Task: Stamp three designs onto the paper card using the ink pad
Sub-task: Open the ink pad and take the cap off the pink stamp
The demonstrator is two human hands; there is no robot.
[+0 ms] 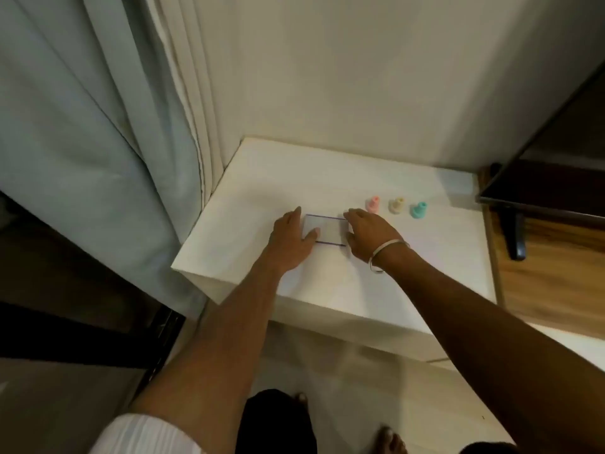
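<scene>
- A white counter (409, 290) filled the middle of the frame, set into a corner between pale curtains (98, 126) at the upper left and a cream wall (360, 77) at the top.
- A flat rectangular case with dark edges and a pale top, seemingly the ink pad (329, 229), lay on the counter just above the frame's centre.
- The left hand (291, 237) rested palm down on the left end of the ink pad, fingers loosely spread, the thumb lying across its top surface; it pressed on the case rather than gripping it.
- The right hand (368, 235) sat at the right end of the ink pad, fingers curved over that edge and touching it; whether they had closed around the edge I could not tell.
- A silver bangle (388, 253) circled the right wrist.
- Three small stamps stood upright in a row to the right of the hands, apart from both: a pink stamp (373, 203) nearest, then a yellow stamp (396, 205), then a teal stamp (418, 210).
- No paper card could be told apart from the white counter.
- A dark screen on a stand (540, 198) stood on a wooden surface (550, 283) at the right edge of the frame.
- Bare feet showed on the floor (442, 404) at the bottom.
</scene>
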